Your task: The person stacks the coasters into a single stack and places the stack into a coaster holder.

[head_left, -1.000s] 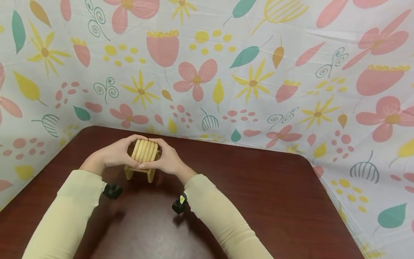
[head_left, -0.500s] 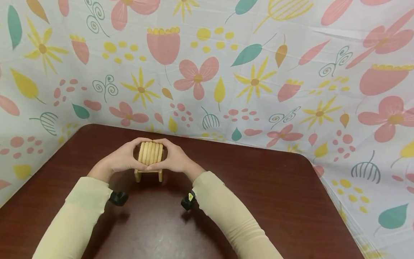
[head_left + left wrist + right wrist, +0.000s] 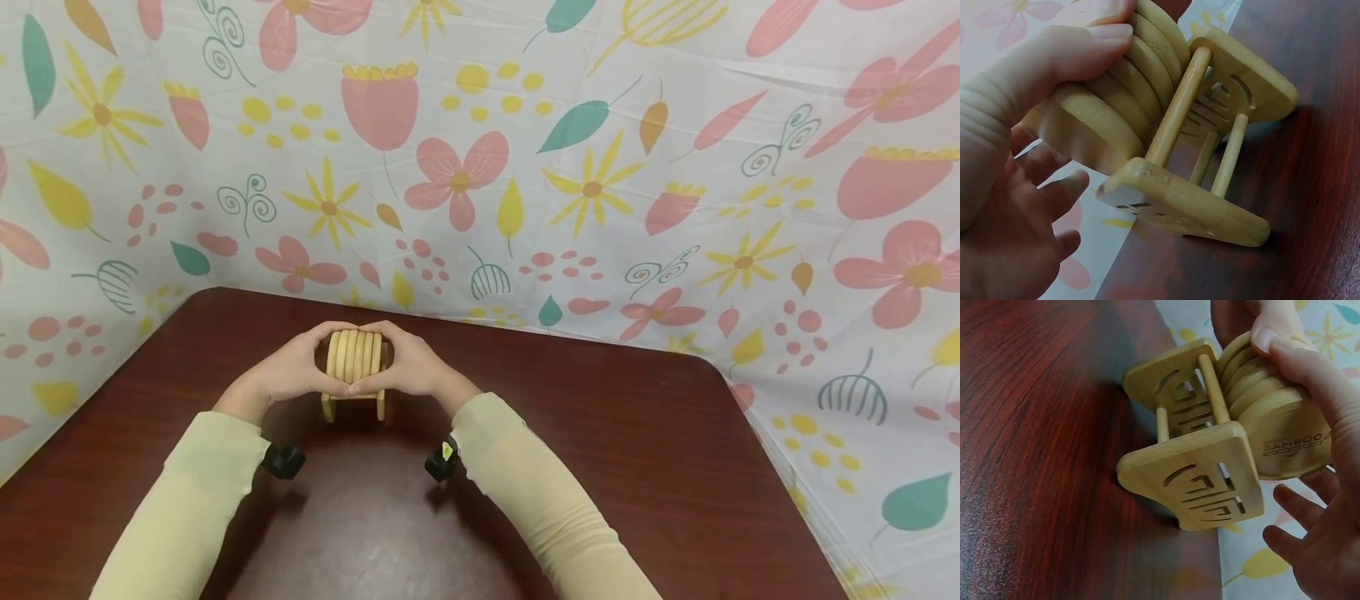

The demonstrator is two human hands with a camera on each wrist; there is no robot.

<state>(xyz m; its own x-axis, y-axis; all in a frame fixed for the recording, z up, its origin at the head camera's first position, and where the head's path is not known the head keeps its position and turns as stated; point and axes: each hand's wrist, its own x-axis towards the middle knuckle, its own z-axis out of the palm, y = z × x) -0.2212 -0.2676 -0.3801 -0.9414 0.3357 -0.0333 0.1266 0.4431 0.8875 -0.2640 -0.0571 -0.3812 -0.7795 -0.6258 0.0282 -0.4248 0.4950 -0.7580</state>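
A row of round bamboo coasters stands on edge in the upper part of a small bamboo coaster holder near the table's back left. My left hand curves thumb and index finger round one side of the coasters, and my right hand mirrors it on the other. In the head view, both thumbs meet at the front and the index fingers meet behind. The left wrist view shows the left thumb on the coaster rims, above the holder's rods. Printed letters mark the end coaster in the right wrist view.
The dark reddish-brown table extends to the right and toward the front. A floral cloth hangs behind it and along its sides. Black wrist cameras sit below the cream sleeves.
Both hands, the coasters and the holder have shifted a little to the right. The holder, angled earlier, now faces the front more squarely. Both hands keep their hold on the coasters.
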